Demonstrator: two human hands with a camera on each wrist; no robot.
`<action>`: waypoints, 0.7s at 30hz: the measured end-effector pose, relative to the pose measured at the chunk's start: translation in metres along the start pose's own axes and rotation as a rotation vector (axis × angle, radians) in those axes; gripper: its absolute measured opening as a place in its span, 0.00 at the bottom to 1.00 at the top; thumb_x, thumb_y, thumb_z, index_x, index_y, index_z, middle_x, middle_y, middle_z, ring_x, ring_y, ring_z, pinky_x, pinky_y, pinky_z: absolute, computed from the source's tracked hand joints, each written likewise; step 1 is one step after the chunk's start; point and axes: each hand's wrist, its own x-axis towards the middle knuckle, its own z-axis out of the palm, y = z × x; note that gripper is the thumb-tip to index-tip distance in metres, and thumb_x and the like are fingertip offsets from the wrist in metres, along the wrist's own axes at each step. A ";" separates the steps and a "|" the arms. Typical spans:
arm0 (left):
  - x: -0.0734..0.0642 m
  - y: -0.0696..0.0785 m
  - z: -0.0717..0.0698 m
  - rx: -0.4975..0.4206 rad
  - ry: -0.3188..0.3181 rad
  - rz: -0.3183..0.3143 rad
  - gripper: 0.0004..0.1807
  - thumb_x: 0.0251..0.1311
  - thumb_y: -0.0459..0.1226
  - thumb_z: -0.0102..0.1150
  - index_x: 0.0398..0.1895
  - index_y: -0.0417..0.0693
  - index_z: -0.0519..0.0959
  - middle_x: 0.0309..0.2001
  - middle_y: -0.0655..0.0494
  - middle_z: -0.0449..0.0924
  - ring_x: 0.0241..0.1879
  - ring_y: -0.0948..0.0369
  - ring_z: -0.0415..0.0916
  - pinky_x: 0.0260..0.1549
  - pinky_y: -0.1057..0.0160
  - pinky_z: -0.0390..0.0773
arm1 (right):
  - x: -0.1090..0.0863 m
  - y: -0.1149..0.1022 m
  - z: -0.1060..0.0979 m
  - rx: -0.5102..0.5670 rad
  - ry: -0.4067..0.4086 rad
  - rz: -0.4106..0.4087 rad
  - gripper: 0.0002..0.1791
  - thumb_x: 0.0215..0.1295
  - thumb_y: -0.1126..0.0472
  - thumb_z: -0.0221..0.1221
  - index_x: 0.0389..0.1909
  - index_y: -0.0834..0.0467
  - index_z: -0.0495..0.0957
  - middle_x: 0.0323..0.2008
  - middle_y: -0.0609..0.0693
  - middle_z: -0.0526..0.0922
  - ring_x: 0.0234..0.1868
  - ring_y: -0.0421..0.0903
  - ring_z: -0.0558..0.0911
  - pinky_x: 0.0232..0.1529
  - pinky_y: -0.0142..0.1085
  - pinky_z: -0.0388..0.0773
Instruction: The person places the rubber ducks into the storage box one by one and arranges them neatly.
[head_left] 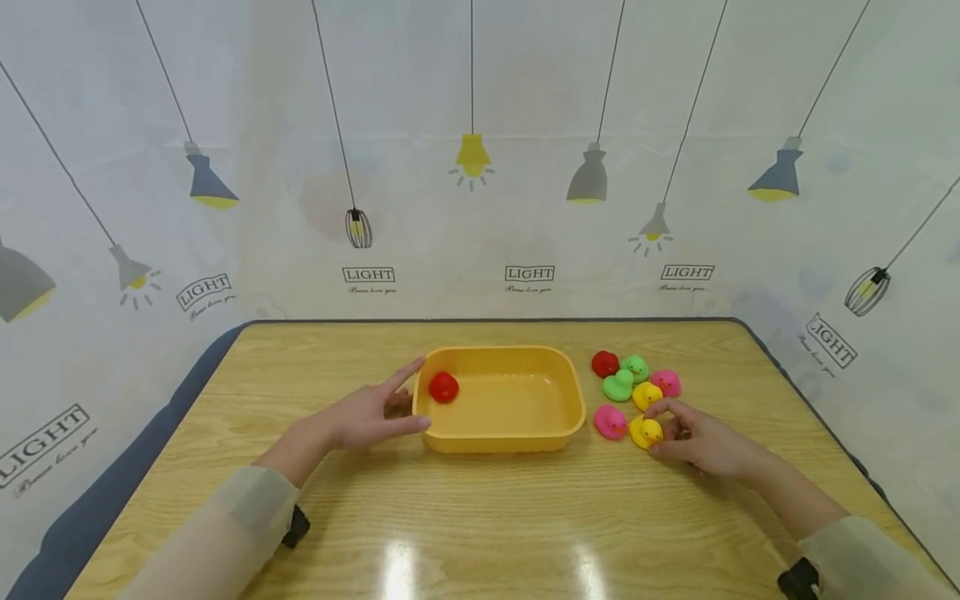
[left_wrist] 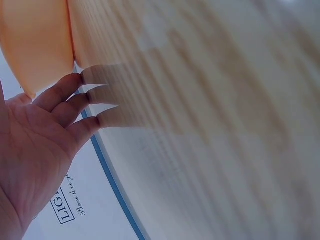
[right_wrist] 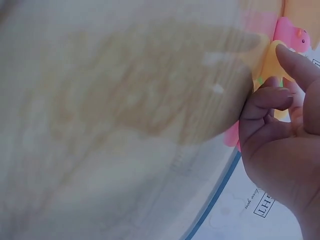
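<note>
My left hand rests at the left end of a yellow plastic tub, thumb and index finger spread along its rim. Its other fingers lie low by the tub's outer wall in the left wrist view. Inside the tub, near the left end, sits a red rubber duck. My right hand pinches a yellow rubber duck between thumb and index finger, low at the table. In the right wrist view the thumb and curled fingers partly hide this duck.
More ducks cluster right of the tub: a pink one beside the pinched duck, another yellow, a second pink, two green and a red. The wooden table ends at a lamp-printed backdrop.
</note>
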 end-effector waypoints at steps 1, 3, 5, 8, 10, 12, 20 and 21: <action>0.000 0.000 0.000 0.002 0.000 0.001 0.58 0.66 0.74 0.62 0.90 0.85 0.38 0.82 0.41 0.70 0.82 0.39 0.67 0.81 0.27 0.60 | 0.000 0.000 0.000 0.004 0.003 0.001 0.29 0.75 0.54 0.70 0.69 0.54 0.68 0.38 0.53 0.74 0.29 0.47 0.73 0.25 0.33 0.72; 0.000 0.000 0.000 0.003 0.000 0.001 0.58 0.66 0.73 0.62 0.90 0.85 0.38 0.82 0.41 0.70 0.82 0.39 0.67 0.81 0.27 0.60 | 0.000 0.000 0.000 0.009 0.010 0.007 0.29 0.75 0.54 0.70 0.68 0.54 0.68 0.38 0.53 0.74 0.28 0.46 0.72 0.24 0.33 0.71; 0.000 0.000 0.000 0.004 0.000 -0.001 0.57 0.66 0.73 0.62 0.90 0.85 0.38 0.82 0.42 0.70 0.82 0.39 0.67 0.81 0.27 0.60 | 0.000 -0.001 0.000 0.011 0.019 0.017 0.29 0.75 0.53 0.71 0.67 0.54 0.68 0.38 0.52 0.73 0.28 0.46 0.72 0.23 0.33 0.70; -0.001 0.001 -0.001 0.007 0.000 -0.001 0.57 0.66 0.74 0.61 0.90 0.84 0.38 0.82 0.42 0.70 0.82 0.39 0.67 0.80 0.27 0.60 | 0.001 0.000 0.001 0.007 0.032 0.029 0.28 0.75 0.52 0.71 0.66 0.54 0.69 0.37 0.51 0.73 0.26 0.45 0.71 0.23 0.33 0.69; -0.001 0.001 -0.001 0.008 0.000 -0.002 0.58 0.66 0.74 0.61 0.90 0.85 0.38 0.82 0.42 0.70 0.82 0.39 0.67 0.80 0.27 0.60 | 0.001 -0.001 0.001 0.005 0.038 0.033 0.28 0.75 0.51 0.71 0.65 0.54 0.69 0.37 0.51 0.73 0.26 0.45 0.71 0.22 0.33 0.69; -0.001 0.001 -0.001 0.008 0.001 -0.001 0.58 0.66 0.75 0.61 0.90 0.85 0.38 0.82 0.42 0.70 0.82 0.39 0.67 0.80 0.27 0.60 | 0.001 -0.001 0.002 0.007 0.042 0.033 0.27 0.75 0.51 0.71 0.65 0.54 0.69 0.37 0.51 0.72 0.26 0.46 0.71 0.22 0.33 0.69; -0.002 0.001 -0.001 0.000 -0.001 0.002 0.58 0.66 0.74 0.61 0.90 0.85 0.38 0.82 0.42 0.70 0.82 0.39 0.67 0.81 0.27 0.60 | -0.004 -0.006 0.003 -0.001 0.054 0.020 0.25 0.76 0.52 0.70 0.64 0.54 0.71 0.39 0.52 0.73 0.27 0.45 0.72 0.23 0.32 0.69; -0.002 0.001 -0.001 0.000 -0.002 0.004 0.58 0.66 0.74 0.61 0.90 0.84 0.38 0.82 0.42 0.70 0.82 0.39 0.67 0.81 0.27 0.60 | -0.005 -0.007 0.004 -0.004 0.056 0.015 0.25 0.76 0.52 0.70 0.64 0.55 0.71 0.39 0.53 0.73 0.28 0.46 0.72 0.24 0.32 0.70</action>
